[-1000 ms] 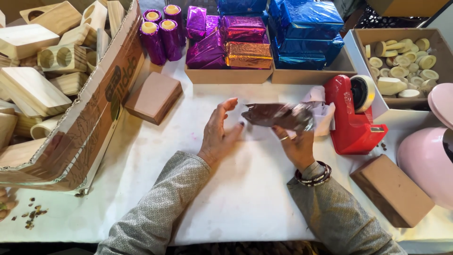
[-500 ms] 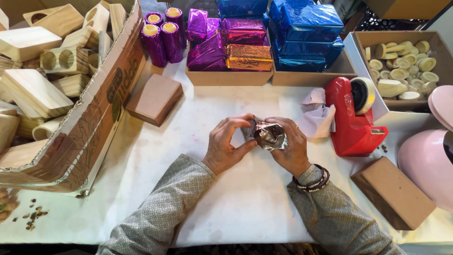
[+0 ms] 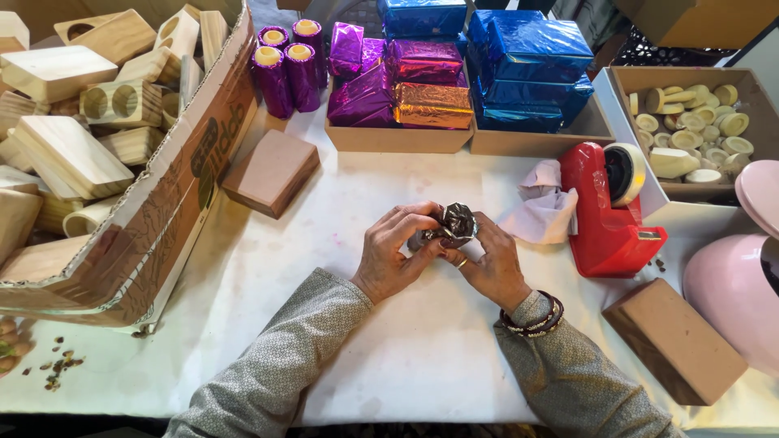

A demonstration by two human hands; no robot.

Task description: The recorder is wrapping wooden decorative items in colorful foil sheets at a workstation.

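Seen from above, a person's two hands meet over a white bench (image 3: 422, 357), working a small object wrapped in crinkled dark silvery foil (image 3: 454, 223). The left hand (image 3: 389, 259) curls around the foil-wrapped object from its left side, its grip pressed closed on the wrap. The right hand (image 3: 491, 264), wearing a ring and beaded bracelets at the wrist, pinches the foil from the right, fingers closed against it. The object is held just above the bench, between both hands.

Taking the red tape dispenser (image 3: 608, 215) as the landmark: the foil-wrapped object is near its left, with a crumpled pale cloth (image 3: 544, 207) lying between them, touching the dispenser. Behind the dispenser sit cardboard trays of parcels wrapped in blue foil (image 3: 527, 65), copper foil (image 3: 434, 105) and purple foil (image 3: 361, 89). A box of pale round pieces (image 3: 690, 130) stands just to its right. A brown block (image 3: 673, 341) lies in front of it, another brown block (image 3: 272, 172) well to its left. Farther left, a large carton of wooden blocks (image 3: 89, 138) fills the bench edge.
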